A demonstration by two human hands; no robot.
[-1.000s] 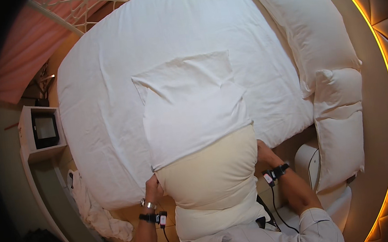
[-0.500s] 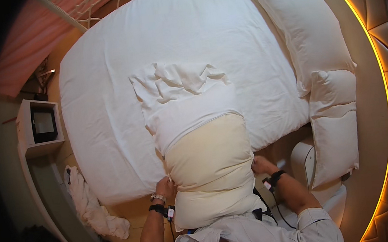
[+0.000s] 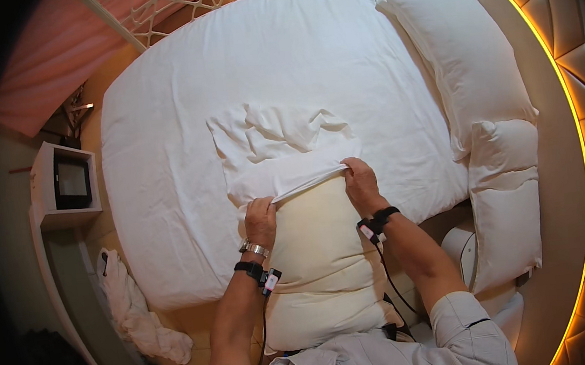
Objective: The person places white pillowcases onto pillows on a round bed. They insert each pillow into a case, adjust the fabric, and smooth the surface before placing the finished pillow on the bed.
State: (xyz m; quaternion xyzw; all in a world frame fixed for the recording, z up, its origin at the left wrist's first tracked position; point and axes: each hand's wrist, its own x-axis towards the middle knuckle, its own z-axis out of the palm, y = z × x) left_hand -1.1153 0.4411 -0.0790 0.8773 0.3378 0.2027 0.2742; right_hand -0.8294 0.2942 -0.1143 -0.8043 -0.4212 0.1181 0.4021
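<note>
A cream pillow (image 3: pixel 324 250) lies lengthwise before me, its near end against my shirt and its far end inside a white pillowcase (image 3: pixel 270 174). The case's far part is flat and crumpled on the bed. My left hand (image 3: pixel 261 221), with a metal-banded watch at the wrist, is closed on the left side of the case's open edge. On the right side of that edge, my right hand (image 3: pixel 361 186) pinches the cloth. Between the two hands the edge is stretched across the pillow. Both wrists wear black straps with small cabled devices.
The bed (image 3: pixel 156 153) is covered by a white sheet. Two white pillows (image 3: pixel 463 53) lie at its right end by a padded, lit headboard (image 3: pixel 577 70). White cloth (image 3: pixel 136 310) lies on the floor at left, near a white shelf unit (image 3: pixel 63 180). A lattice screen (image 3: pixel 156 12) stands beyond.
Both hands have moved forward from the pillow's sides to the case's open edge and taken hold of it. The edge is now pulled taut between them.
</note>
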